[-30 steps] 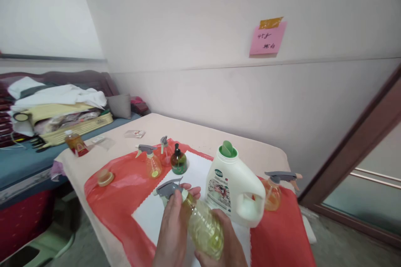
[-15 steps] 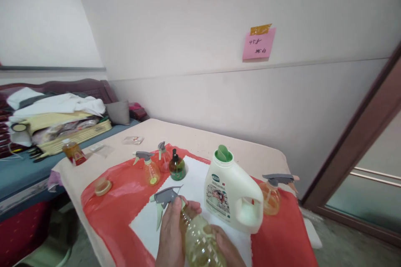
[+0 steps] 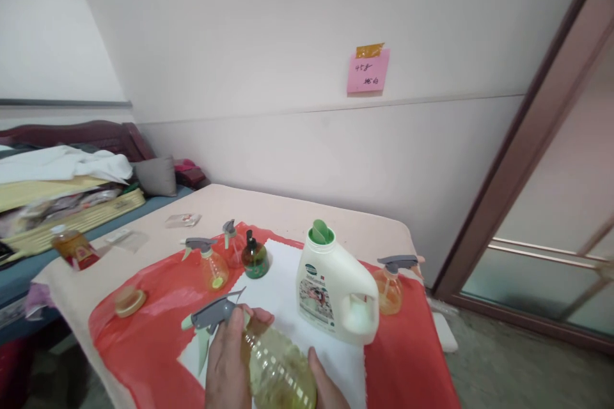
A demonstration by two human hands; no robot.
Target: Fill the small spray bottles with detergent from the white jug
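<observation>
A clear yellowish spray bottle [image 3: 275, 370] with a grey trigger head [image 3: 211, 316] is tilted over the white cloth [image 3: 288, 294]. My left hand [image 3: 228, 361] is wrapped round its neck just below the trigger head. My right hand [image 3: 329, 390] cups the bottle's body from the lower right; only part of it shows at the frame's bottom edge. Just behind the bottle stands a white detergent jug [image 3: 336, 291] with a green cap.
On the red sheet [image 3: 144, 326] stand a small yellow sprayer [image 3: 211, 265], a pinkish sprayer [image 3: 231, 246], a green pump bottle [image 3: 254, 259], an orange sprayer [image 3: 391, 281] and a small lid [image 3: 127, 300]. An orange-labelled bottle [image 3: 74, 248] sits at the table's left. A bed with piled cloth lies left; a sliding door right.
The view has swung to the right. The bottle's trigger head now points further left and lower, with both hands still on the bottle.
</observation>
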